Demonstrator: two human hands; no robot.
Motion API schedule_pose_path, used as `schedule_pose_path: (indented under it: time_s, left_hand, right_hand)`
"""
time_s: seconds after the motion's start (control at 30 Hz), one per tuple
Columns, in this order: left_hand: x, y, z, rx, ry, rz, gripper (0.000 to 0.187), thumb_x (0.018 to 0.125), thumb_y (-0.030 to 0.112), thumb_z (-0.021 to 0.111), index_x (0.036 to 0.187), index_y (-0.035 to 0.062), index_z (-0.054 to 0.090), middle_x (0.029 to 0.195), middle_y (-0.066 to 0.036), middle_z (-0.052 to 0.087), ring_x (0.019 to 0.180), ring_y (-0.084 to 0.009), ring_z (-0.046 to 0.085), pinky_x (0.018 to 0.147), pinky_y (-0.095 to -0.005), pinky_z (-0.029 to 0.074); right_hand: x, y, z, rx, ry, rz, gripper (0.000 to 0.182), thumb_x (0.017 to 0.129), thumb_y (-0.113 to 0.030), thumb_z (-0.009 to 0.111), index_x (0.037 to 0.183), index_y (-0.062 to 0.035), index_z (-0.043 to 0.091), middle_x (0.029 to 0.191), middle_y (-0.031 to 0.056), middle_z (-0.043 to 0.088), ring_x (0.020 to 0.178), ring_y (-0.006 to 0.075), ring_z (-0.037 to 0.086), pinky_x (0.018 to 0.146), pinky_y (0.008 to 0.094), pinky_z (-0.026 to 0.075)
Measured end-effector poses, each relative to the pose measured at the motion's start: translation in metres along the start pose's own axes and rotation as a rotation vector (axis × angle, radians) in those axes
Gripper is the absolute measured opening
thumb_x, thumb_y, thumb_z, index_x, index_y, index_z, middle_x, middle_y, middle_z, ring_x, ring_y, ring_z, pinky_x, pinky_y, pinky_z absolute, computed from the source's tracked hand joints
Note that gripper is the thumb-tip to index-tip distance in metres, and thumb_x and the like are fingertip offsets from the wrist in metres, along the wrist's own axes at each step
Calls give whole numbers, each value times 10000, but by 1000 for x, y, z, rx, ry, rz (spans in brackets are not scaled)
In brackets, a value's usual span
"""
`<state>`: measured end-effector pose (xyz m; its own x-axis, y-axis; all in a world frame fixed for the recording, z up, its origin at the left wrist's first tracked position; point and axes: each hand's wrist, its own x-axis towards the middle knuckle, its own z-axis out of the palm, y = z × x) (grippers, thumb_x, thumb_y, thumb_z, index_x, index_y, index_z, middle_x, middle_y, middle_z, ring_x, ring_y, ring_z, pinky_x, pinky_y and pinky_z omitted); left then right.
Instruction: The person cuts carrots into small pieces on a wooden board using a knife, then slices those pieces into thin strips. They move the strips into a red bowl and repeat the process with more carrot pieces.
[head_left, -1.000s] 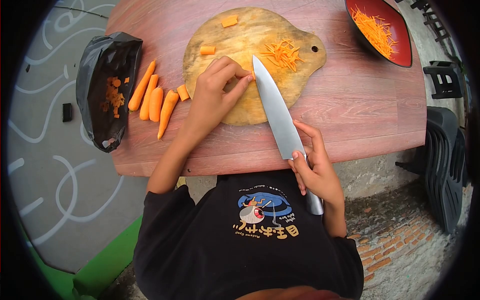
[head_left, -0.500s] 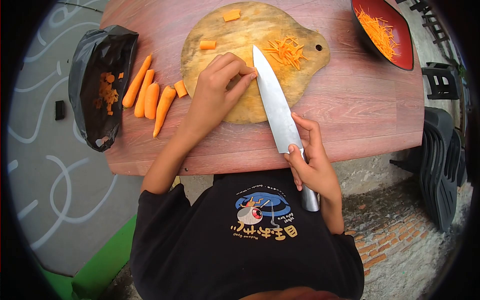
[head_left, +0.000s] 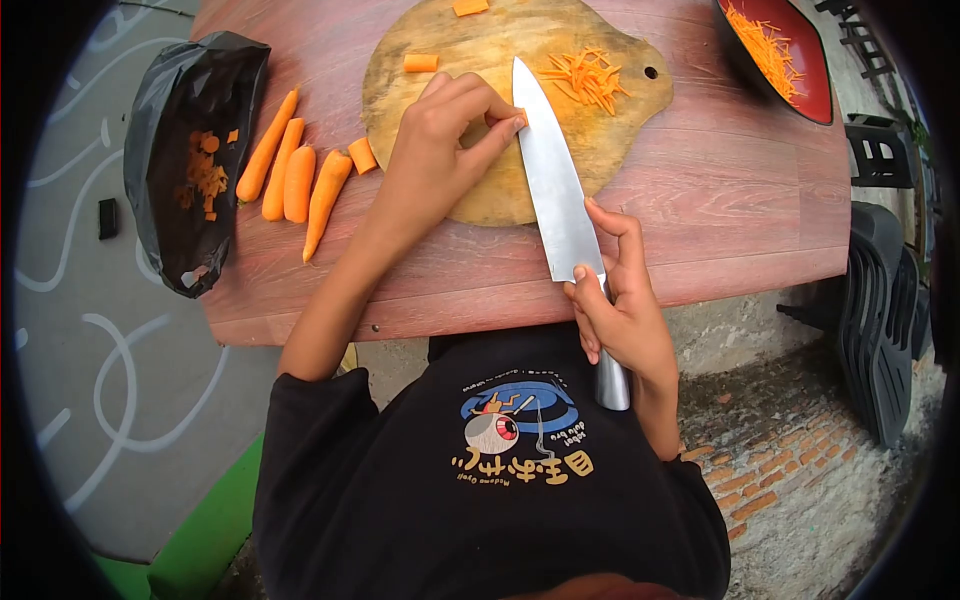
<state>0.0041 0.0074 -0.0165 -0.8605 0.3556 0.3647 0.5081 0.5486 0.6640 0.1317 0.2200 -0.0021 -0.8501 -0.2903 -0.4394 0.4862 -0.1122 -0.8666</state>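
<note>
My left hand (head_left: 445, 140) pinches a small carrot piece (head_left: 521, 117) on the round wooden cutting board (head_left: 480, 50). Its fingertips are beside the blade of a large knife (head_left: 555, 185). My right hand (head_left: 625, 310) is closed round the knife's handle, thumb and forefinger at the base of the blade, and the tip points away from me. Thin carrot strips (head_left: 585, 78) lie in a pile right of the blade. A short carrot chunk (head_left: 421, 63) lies on the board's left part, and another carrot piece (head_left: 470, 7) is at its far edge.
Several whole carrots (head_left: 298, 185) and a cut chunk (head_left: 362, 155) lie left of the board on the wooden table (head_left: 730, 220). An open black plastic bag (head_left: 165, 150) holds carrot scraps. A red and black bowl (head_left: 815, 70) holds carrot strips. Black chairs (head_left: 875, 310) stand right.
The view has shifted slightly, so the board and table sit higher in it. Both hands keep their holds, and the knife stays beside the carrot piece.
</note>
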Motion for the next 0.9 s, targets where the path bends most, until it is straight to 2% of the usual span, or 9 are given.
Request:
schedule_pose_path:
  time_s: [0.43, 0.5, 0.9]
  left_hand:
    - [-1, -3, 4, -25, 33, -14, 132, 864, 77, 736, 857, -33, 664, 816, -108, 621, 810, -265, 568, 758, -383, 467]
    - [-2, -1, 5, -24, 41, 0, 129, 861, 76, 733, 855, -32, 664, 817, -108, 620, 809, -264, 568, 757, -383, 468]
    - [-5, 0, 8, 0, 57, 26, 127, 862, 102, 728, 856, -14, 678, 826, -106, 624, 821, -271, 561, 757, -393, 467]
  right_hand:
    - [4, 4, 16, 78, 13, -33, 542, 1038, -1, 429, 1513, -113, 193, 770, 62, 537, 381, 65, 453, 324, 240, 424]
    - [-5, 5, 18, 97, 27, 15, 542, 1041, -1, 427, 1514, -124, 192, 781, 62, 535, 382, 62, 442, 319, 241, 427]
    - [12, 8, 32, 161, 9, -49, 541, 1049, -16, 427, 1522, -128, 191, 792, 52, 517, 401, 55, 437, 323, 247, 422]
